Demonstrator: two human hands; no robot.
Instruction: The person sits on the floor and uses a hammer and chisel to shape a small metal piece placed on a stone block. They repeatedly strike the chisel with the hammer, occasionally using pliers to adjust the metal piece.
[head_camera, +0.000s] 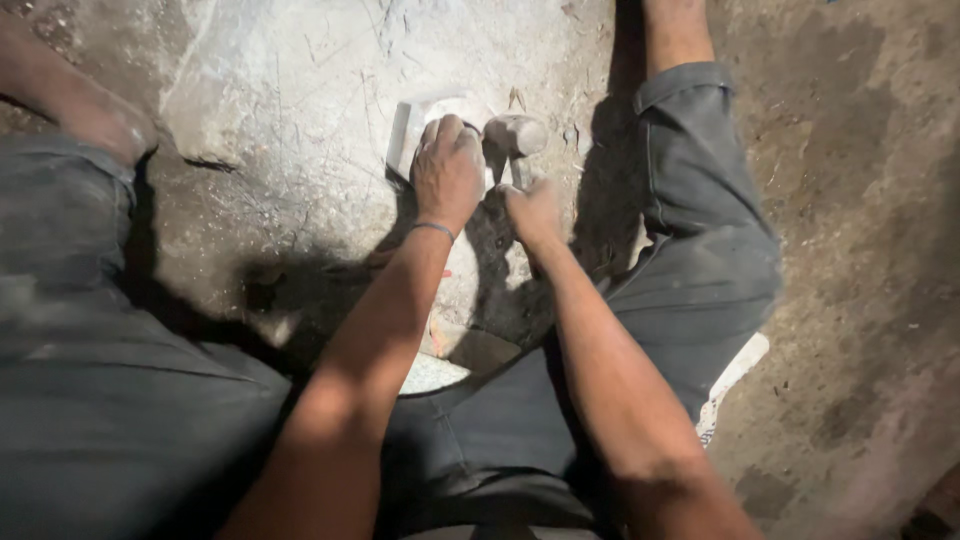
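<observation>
Stone slab (300, 90) lies on the floor between the knees; near its right edge the left hand (447, 172) clamps a pale block (408, 135), the right hand (532, 212) grips a hammer (516, 135).

- Dark grey trousers (690, 250), dusty, cuffs rolled at the shins.
- Bare forearms, no sleeves.
- Thin band (433, 229) around the left wrist.
- Bare feet.

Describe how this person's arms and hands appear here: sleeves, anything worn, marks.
Both forearms are bare, with no sleeves or gloves in view. The left hand has a thin band around its wrist. The right hand wears nothing that shows. Both hands look dusty. Rings or marks cannot be made out in this light.
</observation>
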